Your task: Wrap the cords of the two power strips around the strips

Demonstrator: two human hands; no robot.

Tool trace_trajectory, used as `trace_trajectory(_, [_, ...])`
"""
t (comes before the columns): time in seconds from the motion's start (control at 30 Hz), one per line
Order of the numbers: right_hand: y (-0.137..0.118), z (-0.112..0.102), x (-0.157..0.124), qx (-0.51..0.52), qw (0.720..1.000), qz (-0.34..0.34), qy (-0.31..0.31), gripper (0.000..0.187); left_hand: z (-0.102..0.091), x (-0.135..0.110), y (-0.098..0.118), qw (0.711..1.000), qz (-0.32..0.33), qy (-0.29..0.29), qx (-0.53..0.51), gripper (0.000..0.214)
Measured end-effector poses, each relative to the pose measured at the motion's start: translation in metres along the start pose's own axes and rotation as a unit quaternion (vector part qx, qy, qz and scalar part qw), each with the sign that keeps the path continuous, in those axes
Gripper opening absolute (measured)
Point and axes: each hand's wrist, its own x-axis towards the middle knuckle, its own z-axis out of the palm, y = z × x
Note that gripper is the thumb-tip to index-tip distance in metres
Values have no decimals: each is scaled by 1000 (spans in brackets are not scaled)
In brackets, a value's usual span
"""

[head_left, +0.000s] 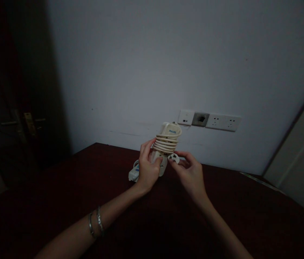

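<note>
Cream plastic power strip (171,132) upright above dark red desk (60,187) w/ cream cord (166,144) wound round it in several turns. Left hand (146,169) grip clasps strip's base; right hand (191,172) grip pinches white plug (173,157), end not yet tucked.

A single view, taken from the person's head, looks forward and slightly down over the dark table (60,194) at the wall socket panel (223,122), which lies just right of centre. Close to the lens (forearms enter from the bottom edge), the left hand (148,167) and right hand (191,172) hold a power strip (166,142) just below and left of the panel. A dark door (19,126) stands far left of it.
</note>
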Motion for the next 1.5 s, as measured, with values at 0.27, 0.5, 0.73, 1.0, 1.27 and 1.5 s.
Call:
trace_trajectory(0.27, [-4,-8,2,-141,989,-29,-16,27,4,-15,7,995,56,-7,79,58])
trace_trajectory(0.5, [-11,-8,-1,-304,948,-97,-11,22,11,-23,-1,998,13,39,40,58])
trace_trajectory(0.73, [-16,-6,-9,-360,903,-235,-30,22,10,-11,-1,978,-151,27,-145,58])
trace_trajectory(1.0, [-15,-9,-4,-213,921,-318,-72,28,5,4,8,913,-312,48,-259,59])
trace_trajectory(1.27, [-17,-24,2,-180,921,-325,-114,34,1,6,18,900,-275,-80,-327,47])
trace_trajectory(1.5, [-21,-22,2,-138,949,-257,-117,36,-3,9,21,908,-257,-78,-320,52])
